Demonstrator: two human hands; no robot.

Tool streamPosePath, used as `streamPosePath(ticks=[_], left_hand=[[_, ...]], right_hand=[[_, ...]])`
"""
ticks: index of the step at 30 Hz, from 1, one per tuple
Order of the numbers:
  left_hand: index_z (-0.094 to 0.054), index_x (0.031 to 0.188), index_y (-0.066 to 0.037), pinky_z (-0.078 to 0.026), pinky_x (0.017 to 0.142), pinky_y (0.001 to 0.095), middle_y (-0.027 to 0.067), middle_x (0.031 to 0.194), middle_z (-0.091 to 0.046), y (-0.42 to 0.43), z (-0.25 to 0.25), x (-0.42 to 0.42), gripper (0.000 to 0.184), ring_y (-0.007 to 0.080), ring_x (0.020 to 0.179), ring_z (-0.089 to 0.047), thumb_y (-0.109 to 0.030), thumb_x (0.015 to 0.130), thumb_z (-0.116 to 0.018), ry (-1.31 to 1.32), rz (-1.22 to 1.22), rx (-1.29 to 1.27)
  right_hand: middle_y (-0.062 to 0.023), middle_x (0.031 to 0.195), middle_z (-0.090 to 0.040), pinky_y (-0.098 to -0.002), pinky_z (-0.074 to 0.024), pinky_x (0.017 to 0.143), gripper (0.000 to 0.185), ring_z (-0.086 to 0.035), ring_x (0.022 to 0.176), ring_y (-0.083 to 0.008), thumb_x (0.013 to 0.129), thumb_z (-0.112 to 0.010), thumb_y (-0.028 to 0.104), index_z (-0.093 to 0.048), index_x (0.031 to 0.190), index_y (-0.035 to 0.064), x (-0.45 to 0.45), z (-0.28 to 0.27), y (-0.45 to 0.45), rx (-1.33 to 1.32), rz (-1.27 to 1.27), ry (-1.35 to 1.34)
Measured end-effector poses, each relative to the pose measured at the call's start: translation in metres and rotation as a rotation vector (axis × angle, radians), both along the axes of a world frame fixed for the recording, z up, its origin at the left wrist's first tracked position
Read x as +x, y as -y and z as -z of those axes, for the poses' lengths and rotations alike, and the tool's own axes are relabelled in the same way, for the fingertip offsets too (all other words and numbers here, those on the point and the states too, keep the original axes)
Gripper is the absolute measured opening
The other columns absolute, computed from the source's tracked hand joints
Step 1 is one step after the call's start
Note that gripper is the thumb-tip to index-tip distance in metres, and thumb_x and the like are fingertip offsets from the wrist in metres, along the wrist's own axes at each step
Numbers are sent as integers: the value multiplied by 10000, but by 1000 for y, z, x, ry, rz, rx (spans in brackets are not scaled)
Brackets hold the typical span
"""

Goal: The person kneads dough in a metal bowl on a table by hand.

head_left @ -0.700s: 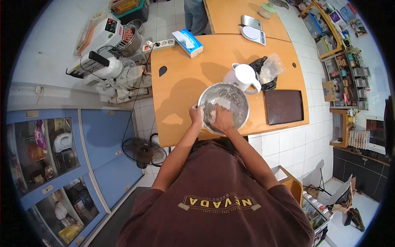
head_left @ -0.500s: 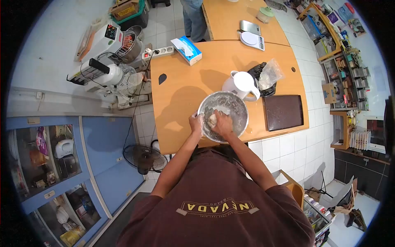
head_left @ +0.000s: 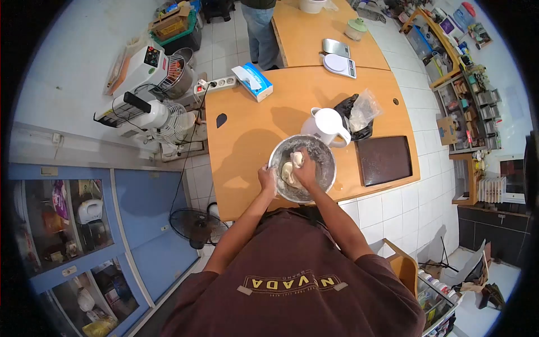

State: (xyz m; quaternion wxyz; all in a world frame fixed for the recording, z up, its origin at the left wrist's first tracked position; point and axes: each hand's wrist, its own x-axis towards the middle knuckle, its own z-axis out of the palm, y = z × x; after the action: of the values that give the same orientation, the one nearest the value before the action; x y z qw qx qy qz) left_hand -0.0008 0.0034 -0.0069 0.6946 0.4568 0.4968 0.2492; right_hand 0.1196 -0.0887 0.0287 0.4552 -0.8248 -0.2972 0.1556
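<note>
A metal mixing bowl (head_left: 325,163), its inside smeared with flour, stands near the front edge of the wooden table. Pale dough (head_left: 288,174) lies in it, with one lump lifted off the rest. My right hand (head_left: 306,174) reaches into the bowl, fingers wrapped round that raised part of the dough. Against the bowl's left rim, my left hand (head_left: 268,178) grips from outside, with flour on its fingers. Just behind the bowl is a white pitcher (head_left: 325,123) with its handle to the right.
A dark baking tray (head_left: 386,160) lies to the right. Behind it are a black plastic bag (head_left: 345,106) and a clear bag (head_left: 366,109). Farther back are a white kitchen scale (head_left: 339,64) and a tissue box (head_left: 255,83). Another person (head_left: 261,33) stands beyond the table.
My right hand has pulled part of the dough up, and more of the dough now shows in the bowl. My left hand stays at the rim. The view has shifted slightly.
</note>
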Motion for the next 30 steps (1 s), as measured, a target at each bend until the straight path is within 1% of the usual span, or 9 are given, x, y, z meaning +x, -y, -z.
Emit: streamPosePath(ticks=[5, 8, 11, 14, 17, 20, 21, 27, 30], left_hand=[[-689, 907, 12, -407, 554, 281, 2, 713, -589, 0, -25, 0, 125, 109, 607, -509, -34, 830, -601, 9, -46, -93], [-692, 934, 11, -428, 570, 286, 10, 739, -607, -2, -17, 0, 146, 121, 616, -527, -13, 823, -599, -3, -65, -126], [-700, 1047, 22, -461, 640, 285, 47, 828, -663, -3, 14, 2, 263, 138, 694, -574, -10, 806, -600, 66, -59, -110], [-707, 1088, 31, -480, 694, 284, 68, 884, -691, 6, 3, 1, 322, 146, 757, -602, 0, 787, -597, 125, -48, -153], [-694, 1052, 35, -491, 670, 291, 63, 868, -675, 9, 5, 1, 289, 149, 725, -593, 22, 777, -609, 122, -66, -146], [-689, 1035, 46, -495, 644, 295, 65, 855, -667, 12, -10, 2, 275, 150, 685, -581, 28, 774, -604, 60, -79, -79], [-689, 1034, 51, -495, 640, 296, 67, 855, -667, 13, -12, 1, 277, 151, 677, -579, 28, 773, -598, 33, -79, -53], [-709, 1035, 62, -498, 679, 282, 80, 891, -692, 10, 3, -2, 292, 153, 760, -613, 3, 782, -574, 169, -63, -123], [-704, 1044, 64, -501, 684, 284, 81, 894, -693, 9, 3, -2, 290, 151, 763, -615, 4, 787, -584, 68, -18, -79]], right_hand=[[-183, 822, -695, -461, -513, 692, 338, -675, 755, -412, 865, -725, 285, -608, 1045, 23, -10, -36, 13, 104, 38, -10], [-188, 832, -697, -459, -509, 694, 281, -670, 761, -405, 841, -728, 246, -638, 958, 6, -8, -42, 29, 158, -66, 135], [-212, 903, -697, -435, -501, 704, 340, -665, 794, -396, 831, -710, 223, -622, 1066, -7, 6, -48, 36, -327, -199, 14], [-208, 865, -681, -453, -501, 711, 267, -644, 772, -407, 826, -691, 208, -643, 1008, 18, 6, -31, 34, -385, -172, 54], [-222, 1011, -660, -501, -514, 811, 383, -637, 956, -414, 775, -713, 239, -623, 1104, 65, -5, -20, 26, -341, -167, 110], [-240, 1208, -569, -558, -504, 882, 590, -563, 1120, -441, 755, -717, 277, -518, 1280, 97, -28, -27, 28, -460, -197, 486], [-239, 1314, -494, -618, -470, 926, 716, -498, 1201, -458, 736, -731, 292, -438, 1361, 99, -25, -24, 25, -532, -319, 360], [-222, 1163, -594, -527, -505, 868, 628, -597, 1073, -419, 692, -772, 300, -540, 1238, 92, -39, -28, 37, -581, -364, 423], [-196, 1064, -645, -489, -517, 815, 545, -628, 1028, -372, 694, -779, 302, -572, 1148, 81, -32, -5, 30, -519, -323, 439]])
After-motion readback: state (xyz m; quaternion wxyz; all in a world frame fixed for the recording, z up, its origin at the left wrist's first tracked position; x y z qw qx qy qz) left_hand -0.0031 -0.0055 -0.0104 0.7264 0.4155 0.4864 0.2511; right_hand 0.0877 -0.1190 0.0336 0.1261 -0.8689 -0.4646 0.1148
